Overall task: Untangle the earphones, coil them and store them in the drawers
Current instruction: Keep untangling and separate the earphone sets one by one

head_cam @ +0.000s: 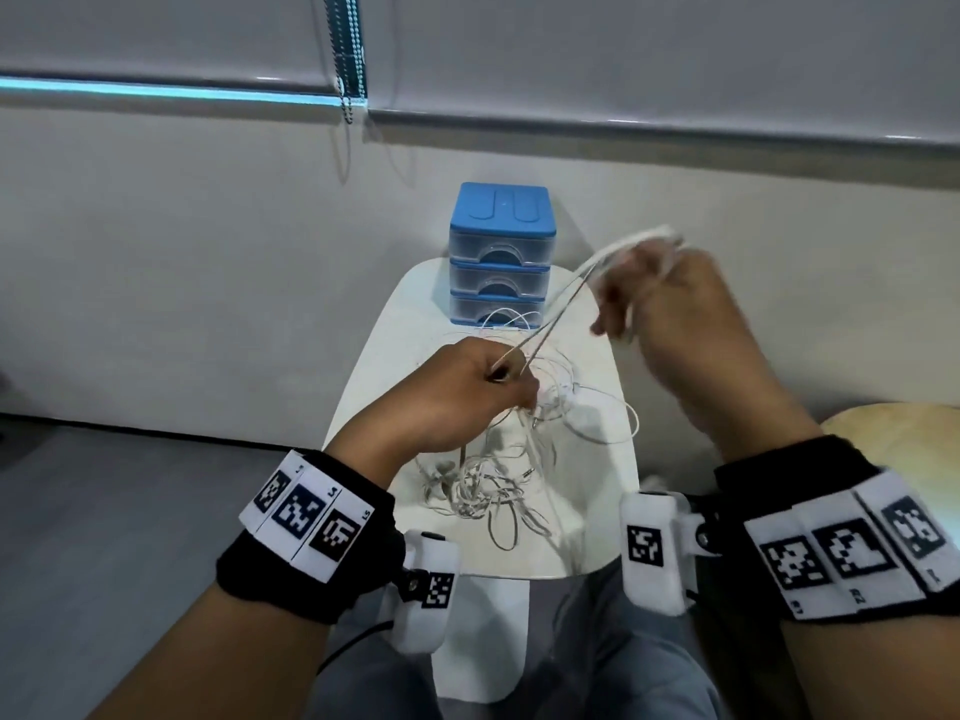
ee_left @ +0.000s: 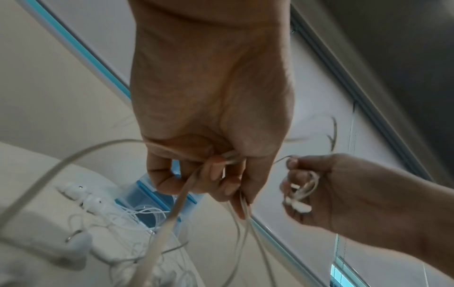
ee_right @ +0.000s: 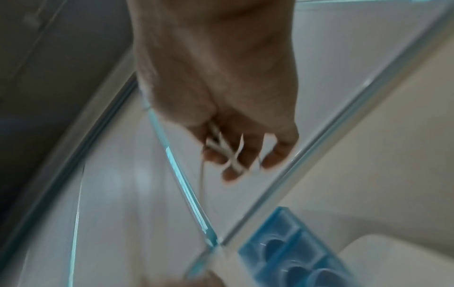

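Observation:
A tangle of white earphones [head_cam: 488, 491] lies on the small white table [head_cam: 602, 543]. My left hand [head_cam: 467, 392] hovers above it and pinches the cords [ee_left: 226, 159] of one earphone set. Those cords [head_cam: 550, 309] run taut up to my right hand [head_cam: 670, 304], raised beside the drawers, which grips the earbud end [ee_right: 228, 153] in its curled fingers. The same earbuds [ee_left: 298, 196] show in the left wrist view. The blue three-drawer unit [head_cam: 500, 252] stands at the table's far end with its drawers closed. More earbuds [ee_left: 83, 196] rest on the table.
A white wall and window blinds with a bead chain [head_cam: 345, 59] rise behind the table. A round wooden stool [head_cam: 893, 444] sits at the right. My legs in grey trousers [head_cam: 623, 662] are under the table's near edge.

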Available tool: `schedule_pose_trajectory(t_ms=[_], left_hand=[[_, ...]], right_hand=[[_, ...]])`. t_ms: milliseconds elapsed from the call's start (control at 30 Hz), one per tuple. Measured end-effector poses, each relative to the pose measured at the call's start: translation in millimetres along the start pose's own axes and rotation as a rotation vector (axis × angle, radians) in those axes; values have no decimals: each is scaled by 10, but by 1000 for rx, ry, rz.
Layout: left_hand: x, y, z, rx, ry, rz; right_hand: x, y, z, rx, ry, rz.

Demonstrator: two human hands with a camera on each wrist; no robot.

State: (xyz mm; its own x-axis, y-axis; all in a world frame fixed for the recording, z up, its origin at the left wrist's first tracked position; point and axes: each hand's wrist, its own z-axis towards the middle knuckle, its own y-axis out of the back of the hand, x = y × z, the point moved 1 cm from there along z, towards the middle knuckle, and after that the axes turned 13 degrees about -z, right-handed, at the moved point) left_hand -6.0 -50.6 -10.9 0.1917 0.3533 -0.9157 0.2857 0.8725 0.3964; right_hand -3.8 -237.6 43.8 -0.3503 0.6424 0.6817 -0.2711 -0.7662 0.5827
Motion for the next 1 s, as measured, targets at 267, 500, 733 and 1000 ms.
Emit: schedule_pose_trajectory(t_ms=[267,500,733,1000], left_hand=[[65,-24,-42,-10,19,-143],[34,4,-14,33,-132,-95],[21,-33,10,100,-97,21],[10,-43,-54,41,10,-26]], right_hand=[[-43,191,41,-740,121,470],[-235,-418,-226,271,204,68],[-256,-398,-224,282,180,-134],[-74,136,12,-241,89,343]])
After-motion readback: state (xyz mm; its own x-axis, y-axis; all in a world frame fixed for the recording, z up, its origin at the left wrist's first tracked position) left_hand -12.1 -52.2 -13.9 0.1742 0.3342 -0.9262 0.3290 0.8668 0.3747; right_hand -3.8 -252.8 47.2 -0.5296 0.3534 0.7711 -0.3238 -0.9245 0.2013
